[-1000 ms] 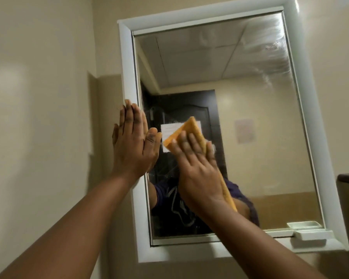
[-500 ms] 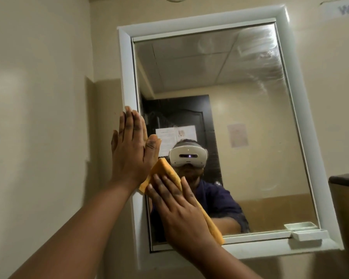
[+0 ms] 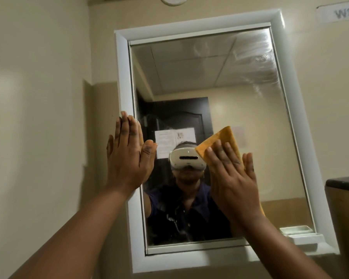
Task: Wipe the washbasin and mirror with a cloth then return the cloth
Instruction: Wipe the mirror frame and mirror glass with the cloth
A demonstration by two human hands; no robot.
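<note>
Orange cloth (image 3: 222, 141) — under flat right hand (image 3: 233, 178)

mirror (image 3: 220, 81): glossy glass, streaky smears at upper right
frame (image 3: 123, 77): smooth white, slight sheen
cloth (image 3: 220, 139): soft orange fabric, matt, finely textured
wall (image 3: 38, 97): matt beige paint

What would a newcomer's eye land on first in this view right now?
First, the orange cloth, which the right hand presses flat against the glass of the white-framed mirror near its middle. Next, the left hand, laid flat with straight fingers along the mirror's left frame edge. Streaky smears show in the glass at its upper right corner, and a small white soap dish sits at the frame's lower right.
</note>
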